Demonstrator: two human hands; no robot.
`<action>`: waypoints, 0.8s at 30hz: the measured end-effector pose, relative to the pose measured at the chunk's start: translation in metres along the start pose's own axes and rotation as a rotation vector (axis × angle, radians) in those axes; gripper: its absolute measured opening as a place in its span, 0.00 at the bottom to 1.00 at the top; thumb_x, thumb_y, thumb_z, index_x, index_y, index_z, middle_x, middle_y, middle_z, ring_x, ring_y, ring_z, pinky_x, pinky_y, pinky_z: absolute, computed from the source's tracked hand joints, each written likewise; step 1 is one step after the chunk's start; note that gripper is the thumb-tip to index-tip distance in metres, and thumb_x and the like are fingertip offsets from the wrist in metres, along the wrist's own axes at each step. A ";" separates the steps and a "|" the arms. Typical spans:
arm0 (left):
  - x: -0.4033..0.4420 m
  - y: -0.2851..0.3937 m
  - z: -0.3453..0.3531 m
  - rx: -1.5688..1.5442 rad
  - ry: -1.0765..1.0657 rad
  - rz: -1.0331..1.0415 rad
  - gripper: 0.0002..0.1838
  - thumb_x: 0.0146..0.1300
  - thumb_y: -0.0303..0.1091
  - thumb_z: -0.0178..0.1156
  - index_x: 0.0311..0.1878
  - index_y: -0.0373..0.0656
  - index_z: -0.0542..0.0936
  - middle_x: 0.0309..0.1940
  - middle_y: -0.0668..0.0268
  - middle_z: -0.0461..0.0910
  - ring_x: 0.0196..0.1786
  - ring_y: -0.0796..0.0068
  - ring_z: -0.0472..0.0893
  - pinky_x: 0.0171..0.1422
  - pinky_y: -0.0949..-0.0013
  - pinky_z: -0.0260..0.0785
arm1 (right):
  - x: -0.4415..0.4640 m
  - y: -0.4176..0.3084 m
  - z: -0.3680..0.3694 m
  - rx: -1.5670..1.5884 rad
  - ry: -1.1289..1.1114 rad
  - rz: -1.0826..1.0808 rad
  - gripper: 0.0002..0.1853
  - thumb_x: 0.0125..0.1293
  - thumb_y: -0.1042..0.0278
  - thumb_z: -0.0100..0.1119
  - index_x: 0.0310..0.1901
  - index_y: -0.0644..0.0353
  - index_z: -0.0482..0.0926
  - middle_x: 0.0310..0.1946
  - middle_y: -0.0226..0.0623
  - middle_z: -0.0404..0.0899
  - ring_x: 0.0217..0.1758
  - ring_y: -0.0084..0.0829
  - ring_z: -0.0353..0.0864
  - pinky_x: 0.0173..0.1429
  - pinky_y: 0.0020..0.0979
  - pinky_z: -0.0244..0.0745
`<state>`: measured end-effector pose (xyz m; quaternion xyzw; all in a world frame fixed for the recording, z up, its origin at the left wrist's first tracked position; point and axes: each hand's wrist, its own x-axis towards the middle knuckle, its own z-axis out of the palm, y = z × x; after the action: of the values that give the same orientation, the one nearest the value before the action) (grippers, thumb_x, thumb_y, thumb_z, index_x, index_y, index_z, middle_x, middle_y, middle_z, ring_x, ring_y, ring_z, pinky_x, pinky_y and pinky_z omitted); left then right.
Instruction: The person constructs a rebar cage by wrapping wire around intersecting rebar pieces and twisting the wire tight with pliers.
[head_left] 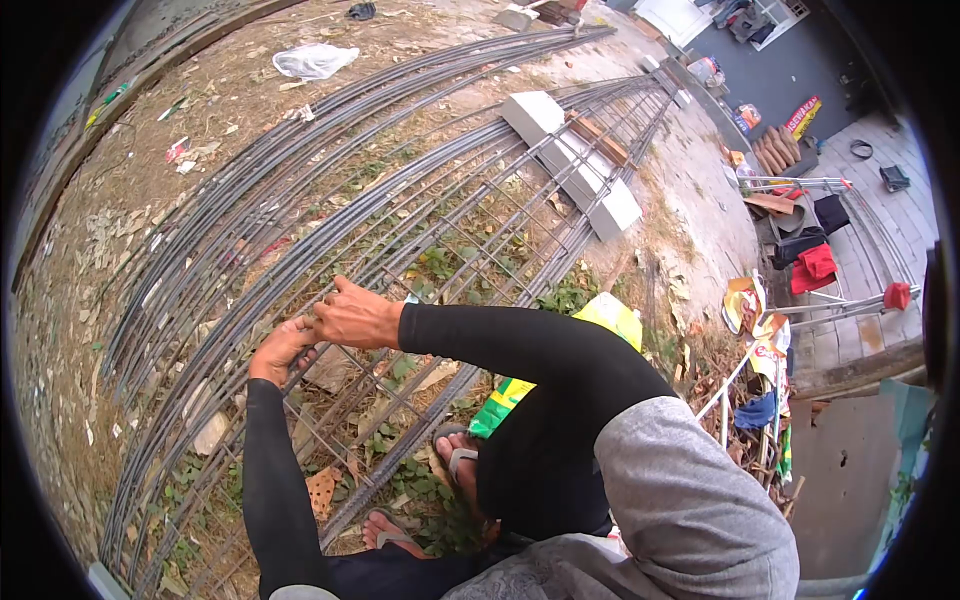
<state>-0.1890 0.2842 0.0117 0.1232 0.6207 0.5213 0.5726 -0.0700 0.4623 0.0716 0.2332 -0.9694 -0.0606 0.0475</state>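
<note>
Long steel rebars (375, 200) lie in curved-looking bundles across the ground, with thinner bars crossing some of them as a mesh (470, 245). My left hand (283, 352) is closed at the bars, its fingers curled and partly hidden. Right beside it, touching or nearly so, my right hand (352, 315) is closed with fingertips pressed together toward the left one. Whatever is between the fingers is too small to make out. A white block (575, 165) props up the bars farther off. Both forearms wear black sleeves.
My sandalled feet (462, 460) stand beside a thick bar bundle, next to a green and yellow bag (500, 405). A white plastic bag (315, 62) lies at the upper left. On the right are a metal frame with red cloth (813, 268), sacks and other clutter.
</note>
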 end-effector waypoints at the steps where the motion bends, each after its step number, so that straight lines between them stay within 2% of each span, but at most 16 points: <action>1: 0.001 -0.001 -0.001 0.006 0.011 -0.002 0.10 0.67 0.38 0.71 0.46 0.50 0.80 0.29 0.79 0.79 0.24 0.88 0.75 0.21 0.80 0.59 | 0.002 0.002 0.001 0.014 -0.004 -0.016 0.11 0.70 0.62 0.61 0.50 0.54 0.85 0.32 0.34 0.83 0.36 0.36 0.87 0.43 0.46 0.77; 4: -0.001 -0.003 -0.001 -0.033 0.031 0.016 0.11 0.70 0.42 0.68 0.49 0.49 0.82 0.33 0.76 0.83 0.26 0.87 0.77 0.22 0.79 0.60 | 0.010 0.002 0.004 0.259 0.004 0.109 0.10 0.68 0.63 0.63 0.45 0.58 0.86 0.30 0.38 0.84 0.35 0.41 0.88 0.38 0.49 0.79; 7: -0.004 0.001 0.003 -0.050 0.106 -0.010 0.14 0.73 0.47 0.63 0.50 0.48 0.83 0.38 0.72 0.86 0.28 0.84 0.77 0.25 0.76 0.61 | 0.022 0.006 0.009 0.165 -0.075 0.098 0.09 0.66 0.62 0.63 0.41 0.56 0.87 0.30 0.39 0.88 0.34 0.43 0.90 0.34 0.47 0.80; 10: -0.002 0.000 0.005 -0.029 0.172 -0.029 0.16 0.75 0.50 0.59 0.50 0.48 0.84 0.39 0.71 0.87 0.29 0.83 0.77 0.27 0.73 0.62 | 0.037 0.002 0.010 0.305 -0.191 0.335 0.08 0.57 0.63 0.70 0.35 0.57 0.89 0.36 0.43 0.90 0.39 0.46 0.91 0.40 0.46 0.83; 13: 0.005 -0.001 0.007 -0.014 0.186 -0.025 0.16 0.75 0.51 0.59 0.49 0.49 0.85 0.38 0.71 0.86 0.30 0.82 0.76 0.28 0.72 0.64 | 0.057 0.007 0.011 0.462 -0.391 0.520 0.11 0.47 0.65 0.75 0.34 0.57 0.91 0.38 0.47 0.90 0.44 0.50 0.90 0.45 0.48 0.84; 14: 0.004 0.000 0.008 -0.012 0.193 -0.026 0.16 0.75 0.51 0.59 0.49 0.50 0.85 0.38 0.71 0.86 0.30 0.82 0.76 0.28 0.72 0.65 | 0.060 0.011 0.002 0.496 -0.474 0.533 0.13 0.44 0.66 0.76 0.35 0.58 0.91 0.39 0.49 0.90 0.45 0.51 0.90 0.47 0.49 0.83; 15: 0.006 0.000 0.011 -0.123 0.228 -0.040 0.17 0.73 0.53 0.61 0.48 0.50 0.86 0.35 0.72 0.85 0.32 0.82 0.76 0.31 0.72 0.70 | 0.065 0.016 -0.007 0.535 -0.556 0.534 0.16 0.40 0.67 0.78 0.36 0.58 0.92 0.41 0.50 0.89 0.47 0.52 0.89 0.49 0.49 0.83; 16: 0.001 0.010 0.012 0.024 0.221 -0.119 0.16 0.73 0.52 0.61 0.47 0.50 0.86 0.37 0.72 0.86 0.35 0.83 0.77 0.34 0.73 0.73 | 0.068 0.021 -0.021 0.525 -0.643 0.513 0.19 0.43 0.61 0.77 0.39 0.60 0.92 0.42 0.50 0.89 0.47 0.50 0.89 0.51 0.48 0.83; 17: -0.004 0.014 0.017 0.005 0.214 -0.081 0.16 0.74 0.50 0.60 0.47 0.51 0.87 0.39 0.72 0.88 0.32 0.83 0.77 0.34 0.73 0.74 | 0.070 0.025 -0.041 0.538 -0.693 0.435 0.21 0.51 0.51 0.73 0.39 0.61 0.92 0.45 0.49 0.90 0.49 0.48 0.90 0.52 0.46 0.83; 18: -0.006 0.012 0.020 -0.084 0.243 -0.040 0.16 0.74 0.50 0.59 0.49 0.51 0.87 0.42 0.70 0.90 0.29 0.83 0.77 0.33 0.73 0.74 | 0.074 0.031 -0.016 0.566 -0.648 0.422 0.26 0.59 0.42 0.67 0.41 0.61 0.91 0.46 0.49 0.90 0.51 0.48 0.90 0.54 0.46 0.83; 19: -0.005 0.007 0.014 -0.075 0.189 -0.018 0.16 0.75 0.50 0.59 0.51 0.50 0.87 0.42 0.70 0.90 0.28 0.82 0.78 0.32 0.73 0.74 | 0.079 0.031 -0.020 0.494 -0.683 0.383 0.28 0.63 0.41 0.64 0.43 0.63 0.91 0.46 0.52 0.89 0.51 0.50 0.90 0.56 0.47 0.82; 20: -0.009 0.014 0.019 -0.159 0.239 -0.094 0.15 0.76 0.48 0.60 0.52 0.51 0.88 0.41 0.71 0.91 0.29 0.83 0.79 0.31 0.73 0.73 | 0.084 0.028 -0.026 0.392 -0.734 0.377 0.26 0.65 0.45 0.64 0.45 0.65 0.90 0.47 0.54 0.89 0.53 0.52 0.89 0.57 0.48 0.82; 22: -0.003 0.005 0.011 -0.039 0.165 -0.062 0.14 0.76 0.47 0.61 0.56 0.52 0.85 0.44 0.74 0.90 0.37 0.85 0.82 0.39 0.79 0.78 | 0.083 0.026 -0.030 0.349 -0.651 0.310 0.22 0.68 0.51 0.64 0.49 0.64 0.87 0.49 0.54 0.88 0.57 0.52 0.87 0.60 0.48 0.80; 23: -0.005 0.005 0.009 -0.052 0.179 -0.092 0.14 0.75 0.47 0.62 0.55 0.53 0.85 0.45 0.74 0.90 0.36 0.85 0.81 0.38 0.79 0.78 | 0.079 0.026 -0.023 0.272 -0.486 0.238 0.14 0.65 0.61 0.66 0.40 0.64 0.88 0.40 0.54 0.89 0.47 0.53 0.89 0.51 0.50 0.82; 24: -0.006 0.005 0.009 -0.059 0.180 -0.120 0.13 0.74 0.46 0.63 0.55 0.53 0.85 0.45 0.74 0.89 0.36 0.85 0.81 0.38 0.79 0.78 | 0.077 0.027 -0.017 0.207 -0.425 0.173 0.12 0.64 0.62 0.66 0.38 0.63 0.88 0.38 0.52 0.89 0.45 0.52 0.90 0.49 0.49 0.82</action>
<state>-0.1820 0.2869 0.0210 0.0218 0.6603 0.5129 0.5482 -0.1485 0.4495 0.0967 0.1348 -0.9750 -0.0043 -0.1766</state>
